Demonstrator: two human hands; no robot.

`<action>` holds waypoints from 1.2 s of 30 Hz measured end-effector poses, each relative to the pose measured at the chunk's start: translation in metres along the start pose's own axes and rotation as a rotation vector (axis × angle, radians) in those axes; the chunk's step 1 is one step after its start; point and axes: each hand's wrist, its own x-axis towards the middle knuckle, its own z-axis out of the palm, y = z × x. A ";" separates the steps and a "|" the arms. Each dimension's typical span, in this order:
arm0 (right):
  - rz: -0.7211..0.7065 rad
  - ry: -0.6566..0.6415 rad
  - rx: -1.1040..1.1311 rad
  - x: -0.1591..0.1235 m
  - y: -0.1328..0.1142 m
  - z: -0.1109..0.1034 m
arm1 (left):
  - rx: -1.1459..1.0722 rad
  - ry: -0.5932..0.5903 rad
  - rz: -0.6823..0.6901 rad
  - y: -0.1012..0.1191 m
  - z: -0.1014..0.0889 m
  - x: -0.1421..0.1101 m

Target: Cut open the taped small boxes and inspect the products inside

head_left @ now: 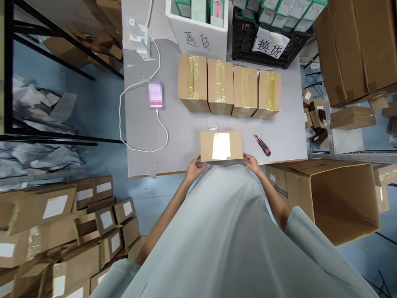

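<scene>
A small cardboard box with a white label on its upper face is at the near edge of the table, right in front of my body. My left hand grips its near left corner, fingers bent against the side. At the near right corner my right hand holds the same box. The undersides of both hands' grips are hidden. To the right of the box lies a red and black utility knife, apart from my hands.
Several taped cardboard boxes stand in a row behind. A white bin and a black crate sit farther back. Left are a phone and its white cable. A large open carton is right; stacked boxes fill the lower left.
</scene>
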 end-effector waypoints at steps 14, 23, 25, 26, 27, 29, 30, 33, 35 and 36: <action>-0.235 0.167 -0.036 -0.006 -0.062 -0.017 | 0.067 0.206 0.274 0.039 0.004 -0.012; -0.201 0.164 -0.123 0.004 -0.084 -0.008 | 0.093 0.315 0.231 0.051 -0.010 -0.003; -0.185 0.160 -0.146 0.011 -0.076 -0.004 | 0.068 0.311 0.192 0.046 -0.008 0.002; -0.186 0.155 -0.142 0.014 -0.070 -0.003 | 0.053 0.308 0.184 0.044 -0.007 0.005; -0.187 0.146 -0.123 0.018 -0.064 -0.003 | 0.038 0.305 0.182 0.041 -0.006 0.007; -0.167 0.125 -0.052 0.022 -0.051 -0.006 | -0.015 0.299 0.179 0.034 -0.005 0.010; -0.142 0.117 -0.023 0.023 -0.044 -0.008 | -0.051 0.295 0.166 0.029 -0.006 0.011; -0.048 0.114 -0.030 0.023 -0.023 -0.015 | -0.124 0.294 0.077 0.011 -0.010 0.012; -0.005 0.095 -0.077 0.021 -0.011 -0.016 | -0.067 0.285 0.011 -0.002 -0.014 0.012; 0.006 0.078 -0.091 0.021 -0.007 -0.015 | -0.027 0.273 -0.013 -0.008 -0.016 0.013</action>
